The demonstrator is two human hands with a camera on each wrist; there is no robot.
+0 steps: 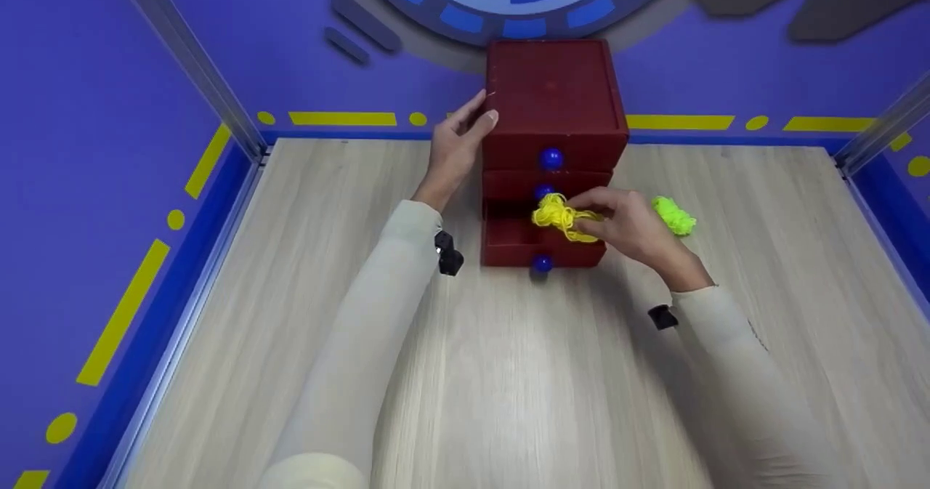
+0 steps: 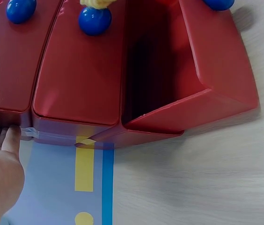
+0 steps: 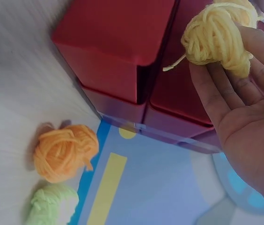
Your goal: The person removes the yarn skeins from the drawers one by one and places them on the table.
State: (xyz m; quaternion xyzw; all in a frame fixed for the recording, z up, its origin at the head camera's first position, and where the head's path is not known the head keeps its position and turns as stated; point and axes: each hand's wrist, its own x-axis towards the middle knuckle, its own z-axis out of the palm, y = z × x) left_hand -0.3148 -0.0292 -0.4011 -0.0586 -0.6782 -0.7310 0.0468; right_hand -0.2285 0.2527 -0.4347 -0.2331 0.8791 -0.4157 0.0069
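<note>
A dark red three-drawer cabinet (image 1: 556,86) with blue knobs stands near the back wall. Its bottom drawer (image 2: 225,70) is pulled out, and the part inside that shows is bare. My left hand (image 1: 454,147) rests against the cabinet's left side, fingers extended. Between the thumb and fingers of my right hand (image 1: 632,227) is a bundle of yellow yarn (image 1: 559,216), held in front of the middle drawer's knob and above the open drawer. A loose strand hangs from the yarn (image 3: 216,40) in the right wrist view.
Right of the cabinet, a bright green yarn bundle (image 1: 674,216) lies on the wood-patterned table (image 1: 479,373). An orange yarn bundle (image 3: 66,152) lies beside the green one in the right wrist view; my right hand hides it from the head view. Blue panels (image 1: 407,89) enclose the table.
</note>
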